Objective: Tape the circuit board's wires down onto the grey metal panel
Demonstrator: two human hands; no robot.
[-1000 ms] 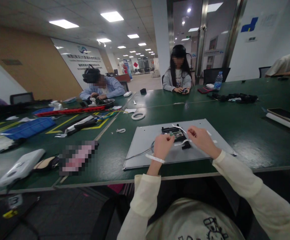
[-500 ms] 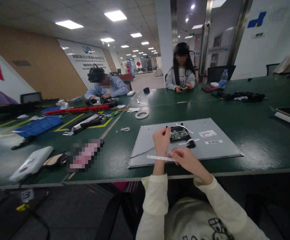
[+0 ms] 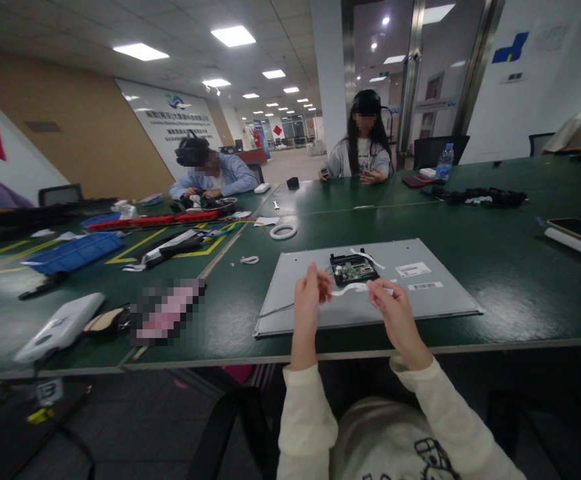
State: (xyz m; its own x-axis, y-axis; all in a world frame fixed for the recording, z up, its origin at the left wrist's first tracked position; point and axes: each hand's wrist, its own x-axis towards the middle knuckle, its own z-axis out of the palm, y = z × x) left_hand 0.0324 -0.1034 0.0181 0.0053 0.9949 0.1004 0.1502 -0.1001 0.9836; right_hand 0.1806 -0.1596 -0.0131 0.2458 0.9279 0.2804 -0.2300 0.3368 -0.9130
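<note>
A flat grey panel lies on the table in front of me, with a black-framed green circuit board on its back. One strip of white tape sticks across the board's upper right edge. My right hand pinches a loose strip of white tape near its right end, just above the panel below the board. My left hand is by the strip's left end, thumb raised and fingers loosely bent apart from it. A thin grey cable runs leftward from behind my left hand.
A white tape roll and a small white loop lie beyond the panel. Left are a pink item, a white device and a blue tray. Two people sit across the table; a water bottle stands at the back right.
My right hand has moved forward and right with the tape strip, over the panel. The left hand has shifted slightly left and down and its fingers have loosened, uncovering the board.
</note>
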